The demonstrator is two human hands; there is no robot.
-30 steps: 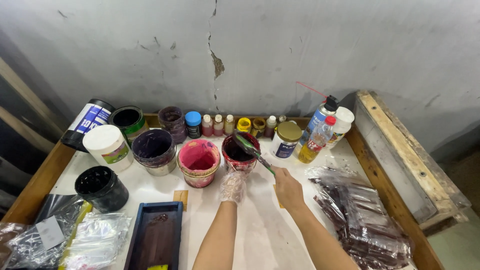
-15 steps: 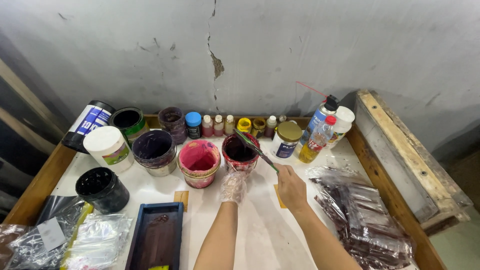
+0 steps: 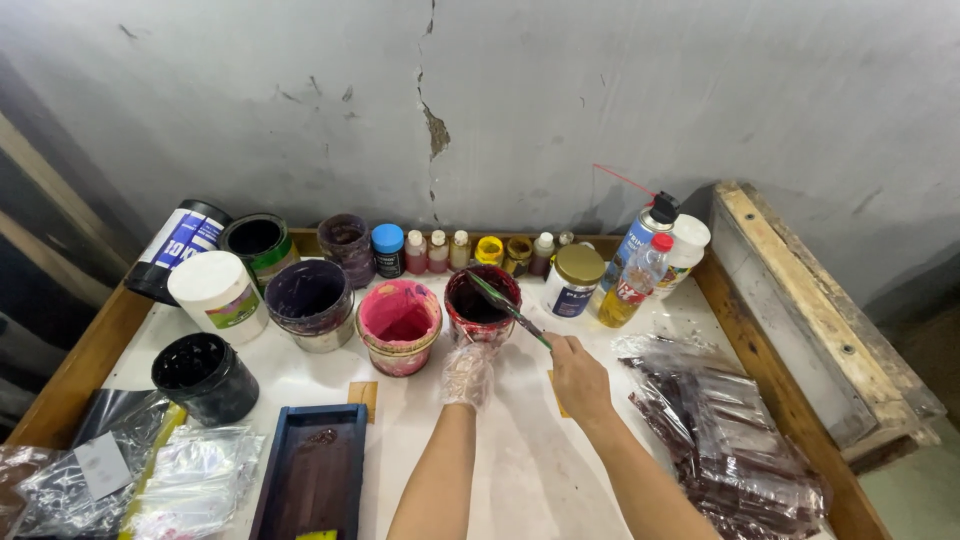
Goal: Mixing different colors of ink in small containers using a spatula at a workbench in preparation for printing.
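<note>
L hand (image 3: 467, 374), in a clear plastic glove, rests at the base of the dark red tub (image 3: 482, 303), fingers curled vs. its near wall, steadying it. R hand (image 3: 578, 378) is closed round the handle end of a thin stick (image 3: 508, 305); the stick slants up-left w/ its tip over the tub's rim, inside the mouth. The tub stands mid-bench, just right of a pink tub (image 3: 399, 325) and left of a gold-lidded jar (image 3: 576, 279). Purple tub (image 3: 310, 303), white-lidded tub (image 3: 217, 295) and black tub (image 3: 204, 376) sit further left on the bench (image 3: 300, 375). Row of small bottles (image 3: 438, 250) lines the back edge by the cracked wall (image 3: 435, 120). Oil bottle (image 3: 634, 283) and spray can (image 3: 644, 238) stand at right rear. Dark blue tray (image 3: 312, 483) lies near front, left of L forearm. Packed bags (image 3: 735, 435) lie to the right; crumpled plastic (image 3: 190, 480) front left.
</note>
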